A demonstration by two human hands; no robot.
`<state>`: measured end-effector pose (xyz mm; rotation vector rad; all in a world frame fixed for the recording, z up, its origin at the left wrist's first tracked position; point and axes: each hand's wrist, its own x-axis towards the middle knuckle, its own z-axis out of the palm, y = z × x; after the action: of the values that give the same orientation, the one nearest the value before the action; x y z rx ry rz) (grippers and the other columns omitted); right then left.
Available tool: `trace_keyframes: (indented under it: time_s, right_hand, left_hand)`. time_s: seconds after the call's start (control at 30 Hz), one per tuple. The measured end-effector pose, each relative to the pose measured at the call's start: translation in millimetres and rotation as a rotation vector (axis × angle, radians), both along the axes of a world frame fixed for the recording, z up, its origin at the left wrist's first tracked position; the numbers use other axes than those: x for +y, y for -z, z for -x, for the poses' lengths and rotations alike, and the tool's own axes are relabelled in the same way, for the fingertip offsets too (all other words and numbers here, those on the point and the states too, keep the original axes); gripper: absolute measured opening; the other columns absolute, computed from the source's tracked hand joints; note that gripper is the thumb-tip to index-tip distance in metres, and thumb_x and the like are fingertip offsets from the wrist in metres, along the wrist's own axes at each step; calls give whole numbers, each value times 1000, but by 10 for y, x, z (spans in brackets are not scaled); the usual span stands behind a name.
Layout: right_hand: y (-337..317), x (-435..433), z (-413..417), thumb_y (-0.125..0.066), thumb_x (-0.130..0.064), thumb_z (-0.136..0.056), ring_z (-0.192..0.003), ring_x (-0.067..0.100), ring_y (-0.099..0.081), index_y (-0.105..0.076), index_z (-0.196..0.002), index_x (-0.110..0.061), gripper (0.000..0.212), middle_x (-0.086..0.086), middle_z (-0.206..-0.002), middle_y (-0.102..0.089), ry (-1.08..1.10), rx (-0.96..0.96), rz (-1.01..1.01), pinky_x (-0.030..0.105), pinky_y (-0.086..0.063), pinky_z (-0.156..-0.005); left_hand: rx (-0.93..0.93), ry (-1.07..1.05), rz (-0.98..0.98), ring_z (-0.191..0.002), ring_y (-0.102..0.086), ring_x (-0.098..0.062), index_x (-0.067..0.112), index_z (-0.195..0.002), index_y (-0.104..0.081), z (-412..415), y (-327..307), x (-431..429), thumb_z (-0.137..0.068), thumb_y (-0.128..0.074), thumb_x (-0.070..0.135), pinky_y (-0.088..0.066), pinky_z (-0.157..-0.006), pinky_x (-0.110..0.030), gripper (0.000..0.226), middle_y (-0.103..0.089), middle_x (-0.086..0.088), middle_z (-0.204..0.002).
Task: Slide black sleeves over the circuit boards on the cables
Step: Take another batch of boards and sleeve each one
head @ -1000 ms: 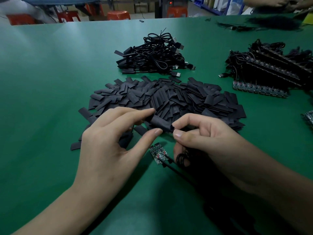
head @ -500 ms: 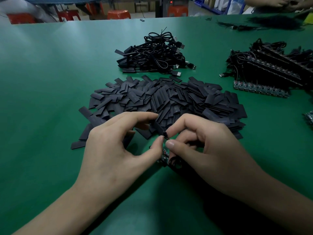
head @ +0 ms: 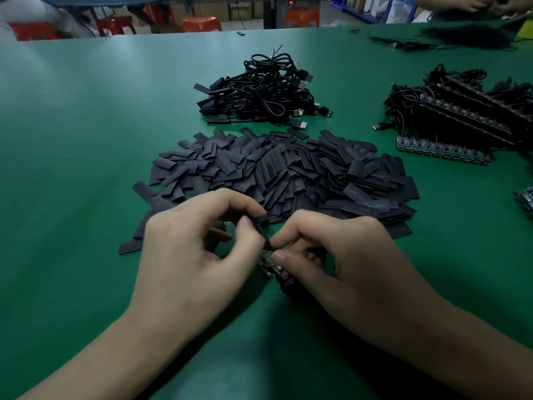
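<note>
Right at the near edge of the big heap of flat black sleeves (head: pixel 288 174), both hands are working close together over the green table top (head: pixel 86 125). Left hand (head: pixel 184 255) first: thumb and forefinger are closed in a pinch on one short black sleeve (head: pixel 258 226). It stands tilted, upper end towards the heap, lower end down between the two hands.

Now the right hand (head: pixel 346 264): thumb tip and forefinger tip meet at that lower end of the sleeve and pinch there. What sits between them is too small to make out. Its other fingers curl in over a dark coil of thin black cable (head: pixel 288 285).

Just on the near side of the heap, below the sleeve, a small green circuit board (head: pixel 266 265) with tiny components peeps out between the two hands. It's bare, outside the sleeve, just beside the right thumb.

Beyond the heap lies a tangled bundle of black cables with USB plugs (head: pixel 259 90), several with black sleeves at one end. Right of the heap, well apart, sit rows of circuit boards with black cables (head: pixel 461 119), stacked in leaning lines. Far beyond the heap, past the table's far edge, stand red plastic stools (head: pixel 202 23), and off at the far right, another person's hands (head: pixel 476 2).
</note>
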<state>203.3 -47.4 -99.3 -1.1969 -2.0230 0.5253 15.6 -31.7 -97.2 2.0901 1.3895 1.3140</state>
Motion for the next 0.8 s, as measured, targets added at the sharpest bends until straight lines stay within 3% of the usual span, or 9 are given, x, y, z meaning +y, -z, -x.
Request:
trace_keyframes:
  time_s: [0.1, 0.2, 0.33, 0.43, 0.6, 0.8]
  right_hand:
    - [8, 33, -34, -73, -23, -93, -66, 8, -65, -69, -90, -21, 5, -12, -69, -71, 9, 80, 33, 19, -48, -62]
    - [5, 56, -77, -71, -19, -95, -62, 16, -64, -69, -90, -20, 5, -3, -66, -70, -14, 119, 80, 30, -48, -60]
    - [3, 58, -84, -71, -20, -94, -61, 18, -62, -70, -92, -22, 3, -1, -66, -68, -42, 131, 133, 35, -49, -60]
    - [-12, 50, -89, -72, -23, -94, -63, 16, -61, -70, -99, -25, 6, -3, -69, -65, -56, 115, 134, 31, -49, -59]
    - [-42, 61, -143, -62, -60, -86, -82, 10, -63, -65, -101, -34, 30, -14, -82, -63, -46, -99, 119, 26, -48, -67]
    - [-77, 77, -150, -44, -71, -85, -82, 2, -55, -62, -98, -39, 38, -24, -80, -58, -29, -349, 61, 32, -48, -70]
  left_hand:
    - [-6, 38, 5, -86, -71, 0, 26, -99, -76, 16, 11, 12, -87, -61, 35, -58, -74, -20, 22, -74, 20, -92]
    - [2, 76, 23, -94, -72, -4, 29, -110, -75, 23, 34, 10, -84, -74, 42, -60, -76, -25, 29, -74, 18, -99]
    - [-31, 61, 39, -95, -73, -7, 30, -108, -76, 42, 50, 39, -79, -81, 39, -62, -75, -28, 31, -75, 16, -100]
    - [-61, 33, 29, -92, -73, -10, 30, -104, -75, 59, 40, 55, -78, -81, 37, -63, -71, -31, 28, -75, 16, -96]
    - [-115, -20, 25, -89, -73, -16, 31, -98, -74, 105, 27, 79, -77, -82, 36, -62, -68, -36, 23, -73, 11, -91]
    - [-120, -56, 16, -83, -69, -19, 31, -90, -75, 120, 23, 96, -78, -81, 40, -60, -65, -33, 16, -70, 7, -85]
